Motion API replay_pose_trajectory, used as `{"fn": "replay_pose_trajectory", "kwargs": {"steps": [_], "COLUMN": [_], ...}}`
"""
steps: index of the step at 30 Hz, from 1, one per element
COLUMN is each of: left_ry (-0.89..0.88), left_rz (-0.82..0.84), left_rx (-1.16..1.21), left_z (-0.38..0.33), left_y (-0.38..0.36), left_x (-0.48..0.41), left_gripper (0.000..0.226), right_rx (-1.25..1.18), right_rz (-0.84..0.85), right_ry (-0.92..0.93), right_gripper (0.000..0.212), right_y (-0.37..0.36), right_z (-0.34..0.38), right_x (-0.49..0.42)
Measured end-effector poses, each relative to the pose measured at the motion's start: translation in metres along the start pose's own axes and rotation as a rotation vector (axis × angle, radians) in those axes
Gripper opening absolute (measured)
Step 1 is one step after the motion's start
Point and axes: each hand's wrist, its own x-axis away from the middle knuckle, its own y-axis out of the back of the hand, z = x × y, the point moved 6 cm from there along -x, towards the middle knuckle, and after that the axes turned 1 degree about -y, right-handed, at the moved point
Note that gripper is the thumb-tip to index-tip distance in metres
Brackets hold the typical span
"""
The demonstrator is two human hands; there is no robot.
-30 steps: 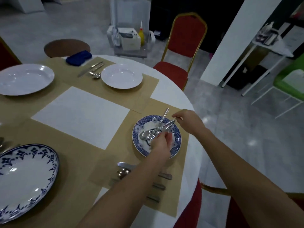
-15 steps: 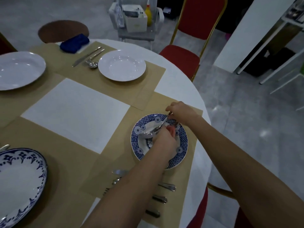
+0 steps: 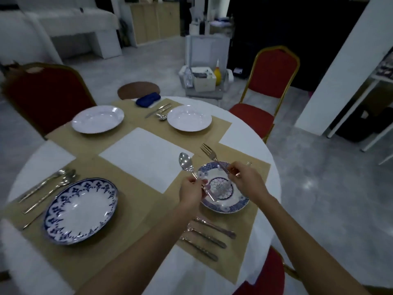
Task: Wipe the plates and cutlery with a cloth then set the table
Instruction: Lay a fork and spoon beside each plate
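Observation:
My left hand [image 3: 192,189] grips a spoon [image 3: 185,162] by its handle, bowl pointing up and away. My right hand [image 3: 246,179] holds a fork [image 3: 209,153] by its handle, tines raised toward the far side. Both hover just over a small blue-patterned plate [image 3: 230,205] on a tan placemat [image 3: 242,222]. Three pieces of cutlery [image 3: 207,235] lie on the mat in front of that plate. A blue cloth [image 3: 148,99] rests at the table's far edge.
A large blue-rimmed plate [image 3: 81,210] with cutlery [image 3: 49,186] to its left sits at near left. Two white plates [image 3: 97,118] [image 3: 189,118] stand farther back, cutlery [image 3: 160,112] between them. Red chairs [image 3: 270,81] [image 3: 45,96] surround the round table [image 3: 251,126].
Both hands lifted the cutlery off the small blue plate; the spoon and fork now stand apart, one in each hand. The camera view tilted up and back.

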Motion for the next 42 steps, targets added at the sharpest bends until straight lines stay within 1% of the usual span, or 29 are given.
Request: {"fn": "replay_pose_trajectory", "kwargs": {"steps": [2, 4, 6, 7, 11, 13, 14, 16, 19, 22, 25, 28, 30, 33, 37, 42], "left_ry": [-0.128, -0.246, -0.305, -0.313, -0.390, -0.438, -0.463, -0.510, -0.572, -0.616, -0.683, -0.713, -0.710, -0.718, -0.702, -0.685], "left_rz": [0.006, -0.040, -0.109, -0.138, -0.268, -0.307, -0.329, -0.381, -0.423, -0.486, -0.567, -0.626, -0.647, -0.625, -0.584, -0.553], "left_rx": [-0.039, -0.076, -0.072, -0.058, -0.015, 0.021, 0.028, 0.044, 0.095, 0.075, 0.043, 0.004, -0.026, -0.056, -0.065, -0.045], "left_z": [-0.014, -0.028, -0.037, -0.041, -0.062, -0.070, -0.074, -0.081, -0.087, -0.090, -0.095, -0.101, -0.102, -0.108, -0.111, -0.130], "left_y": [0.040, 0.087, 0.135, 0.155, 0.240, 0.276, 0.292, 0.329, 0.382, 0.445, 0.520, 0.585, 0.628, 0.674, 0.716, 0.771], "left_x": [0.021, 0.047, 0.073, 0.083, 0.134, 0.157, 0.168, 0.193, 0.233, 0.274, 0.319, 0.358, 0.378, 0.394, 0.386, 0.342], "left_gripper": [0.004, 0.003, 0.007, 0.009, 0.011, 0.007, 0.004, 0.008, 0.008, 0.006, 0.008, 0.007, 0.004, 0.010, 0.008, 0.007], "right_rx": [-0.157, -0.375, -0.591, -0.648, -0.691, -0.680, -0.677, -0.695, -0.670, -0.624, -0.679, -0.719, -0.721, -0.742, -0.721, -0.743], "right_rz": [0.038, 0.109, 0.218, 0.267, 0.437, 0.496, 0.524, 0.593, 0.670, 0.725, 0.779, 0.798, 0.816, 0.824, 0.822, 0.752], "right_ry": [0.023, 0.020, 0.037, 0.056, 0.186, 0.244, 0.274, 0.334, 0.440, 0.536, 0.580, 0.615, 0.646, 0.657, 0.630, 0.625], "right_gripper": [0.009, 0.008, 0.010, 0.009, 0.011, 0.013, 0.013, 0.009, 0.010, 0.014, 0.017, 0.020, 0.017, 0.015, 0.014, 0.014], "right_y": [-0.014, -0.026, -0.038, -0.042, -0.061, -0.069, -0.072, -0.085, -0.106, -0.133, -0.164, -0.189, -0.207, -0.231, -0.263, -0.292], "right_z": [0.033, 0.074, 0.122, 0.144, 0.243, 0.285, 0.305, 0.348, 0.409, 0.469, 0.530, 0.580, 0.608, 0.641, 0.676, 0.729], "right_x": [0.021, 0.042, 0.062, 0.070, 0.106, 0.123, 0.133, 0.154, 0.188, 0.228, 0.271, 0.310, 0.336, 0.364, 0.375, 0.344]}}
